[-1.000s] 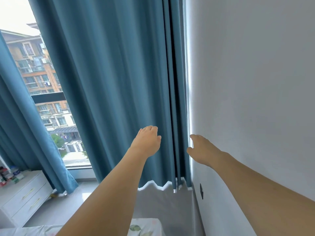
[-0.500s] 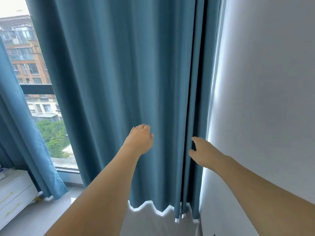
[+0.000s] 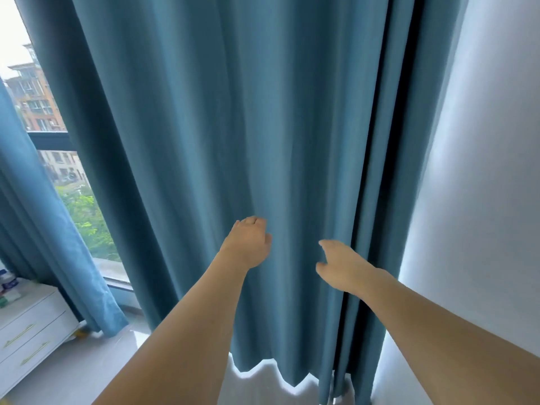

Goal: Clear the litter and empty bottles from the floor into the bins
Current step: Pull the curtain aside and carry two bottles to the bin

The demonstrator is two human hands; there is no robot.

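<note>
Closer to the teal curtain (image 3: 233, 127) than half a second ago. Left hand (image 3: 248, 244), fingers curled, now pressed against the cloth; grasping a fold or only touching, cannot tell. Right hand (image 3: 339, 267) shifted left, off the wall (image 3: 482, 200), onto the curtain folds, grip released. White drawer cabinet (image 3: 32, 325) with bottles back at lower left. No litter or bins in view.
</note>
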